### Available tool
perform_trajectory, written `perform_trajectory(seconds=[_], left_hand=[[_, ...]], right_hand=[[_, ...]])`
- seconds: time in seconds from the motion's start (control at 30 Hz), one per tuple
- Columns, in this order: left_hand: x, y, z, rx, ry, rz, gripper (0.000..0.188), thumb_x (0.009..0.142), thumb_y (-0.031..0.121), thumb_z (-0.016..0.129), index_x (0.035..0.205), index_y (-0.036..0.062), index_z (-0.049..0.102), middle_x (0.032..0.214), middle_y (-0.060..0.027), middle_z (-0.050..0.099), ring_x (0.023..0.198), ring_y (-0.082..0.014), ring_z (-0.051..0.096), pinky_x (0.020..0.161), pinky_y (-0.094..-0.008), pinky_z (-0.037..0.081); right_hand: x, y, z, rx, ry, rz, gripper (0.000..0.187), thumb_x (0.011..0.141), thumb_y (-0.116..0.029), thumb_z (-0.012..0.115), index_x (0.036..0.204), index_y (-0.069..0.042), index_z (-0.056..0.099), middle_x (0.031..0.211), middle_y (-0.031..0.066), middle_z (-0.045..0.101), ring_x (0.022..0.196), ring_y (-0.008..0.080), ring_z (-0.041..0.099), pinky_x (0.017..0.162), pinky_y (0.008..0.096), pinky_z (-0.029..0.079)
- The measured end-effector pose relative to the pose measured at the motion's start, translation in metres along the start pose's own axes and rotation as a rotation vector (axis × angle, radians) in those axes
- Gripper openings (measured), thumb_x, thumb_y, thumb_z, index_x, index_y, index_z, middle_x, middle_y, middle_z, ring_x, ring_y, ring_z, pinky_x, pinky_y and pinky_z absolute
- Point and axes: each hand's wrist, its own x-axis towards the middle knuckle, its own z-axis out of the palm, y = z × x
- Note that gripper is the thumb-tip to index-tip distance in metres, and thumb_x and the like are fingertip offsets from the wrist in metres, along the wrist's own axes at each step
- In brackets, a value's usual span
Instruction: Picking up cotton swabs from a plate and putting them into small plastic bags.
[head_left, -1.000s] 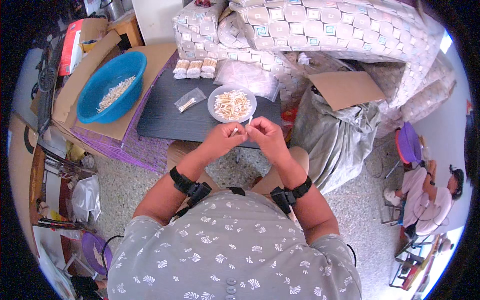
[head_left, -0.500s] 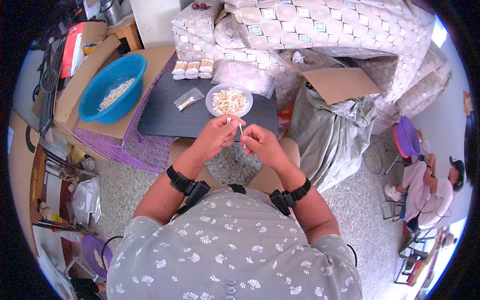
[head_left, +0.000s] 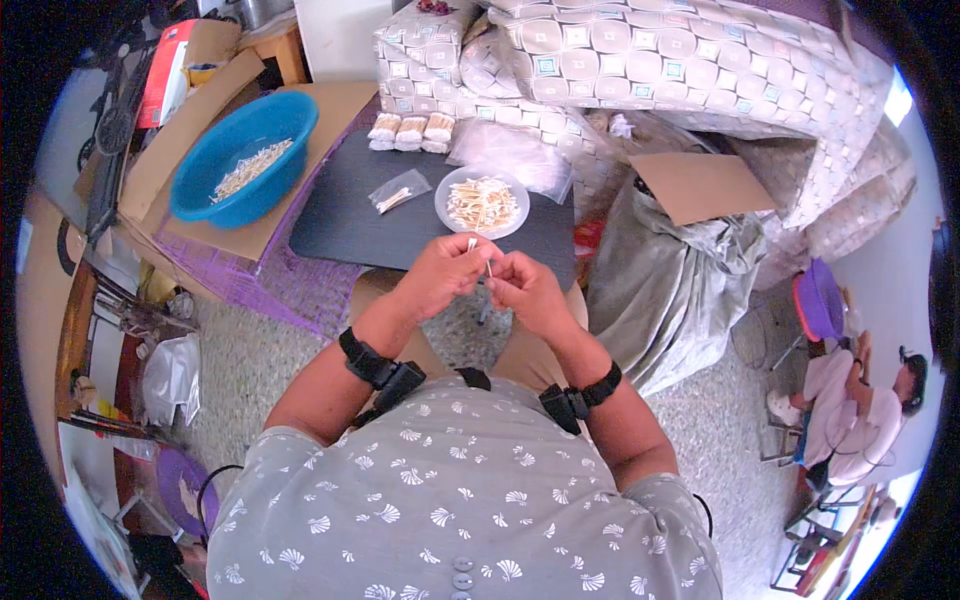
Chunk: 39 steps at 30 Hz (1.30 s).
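My left hand [head_left: 438, 277] is closed in a pinch, with the white tips of cotton swabs [head_left: 472, 243] poking up from its fingers. Close against it, my right hand [head_left: 530, 296] pinches a single cotton swab [head_left: 489, 268]. The fingertips of both hands nearly meet just in front of a white translucent bowl [head_left: 522, 192], which holds a heap of loose swabs [head_left: 482, 204]. Left of the bowl lies a small clear bag [head_left: 412, 184] with a few swabs in it. How many swabs the left fingers hold is hidden.
The dark table [head_left: 335, 215] also carries swab bundles [head_left: 410, 132] and a stack of clear bags [head_left: 520, 158]. A blue basin [head_left: 190, 195] of swabs stands left on cardboard [head_left: 330, 112]. To the right are a grey sack [head_left: 670, 290] under cardboard and a seated person [head_left: 860, 410].
My hands have come closer together, and the right hand's swab now sits beside the left fingers. The table and surroundings have shifted slightly right in view.
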Motion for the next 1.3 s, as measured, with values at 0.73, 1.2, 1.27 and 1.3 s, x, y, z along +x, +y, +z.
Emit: perform_trajectory(seconds=[0.73,1.2,1.27,1.3], left_hand=[[-0.019,-0.001,-0.036,0.011,0.105,0.085,0.022,0.093,0.024,0.055,0.097,0.0043,0.063,0.068,0.0052,0.051,0.053,-0.0022,0.039,0.046,-0.0176,0.029],[-0.01,-0.01,-0.031,-0.084,0.041,0.066,0.024,0.095,0.025,0.051,0.095,0.0033,0.061,0.071,-0.0013,0.057,0.054,-0.0044,0.042,0.049,-0.0185,0.032],[-0.009,-0.009,-0.034,-0.064,0.059,0.096,0.026,0.096,0.027,0.05,0.095,0.0036,0.06,0.073,-0.0023,0.058,0.056,-0.006,0.044,0.051,-0.02,0.035],[-0.009,-0.008,-0.037,-0.047,0.089,0.128,0.028,0.097,0.029,0.048,0.094,0.0039,0.06,0.075,-0.0033,0.059,0.058,-0.0076,0.046,0.053,-0.0216,0.037]], right_hand=[[0.03,0.01,0.035,0.094,-0.064,-0.016,0.009,0.086,-0.003,0.06,0.093,-0.002,0.055,0.079,0.0015,0.059,0.067,0.0077,0.057,0.058,0.0233,0.049],[0.02,0.021,0.022,-0.036,0.015,-0.072,0.016,0.081,-0.006,0.068,0.091,-0.003,0.057,0.077,0.0005,0.061,0.064,0.0061,0.055,0.056,0.0224,0.045],[0.016,0.021,0.02,-0.015,0.01,-0.019,0.017,0.082,-0.008,0.068,0.094,-0.003,0.058,0.078,0.0003,0.061,0.066,0.0062,0.055,0.057,0.0226,0.045],[0.014,0.021,0.018,-0.016,0.013,-0.02,0.017,0.082,-0.008,0.068,0.094,-0.003,0.058,0.078,0.0003,0.061,0.066,0.0062,0.055,0.057,0.0226,0.045]])
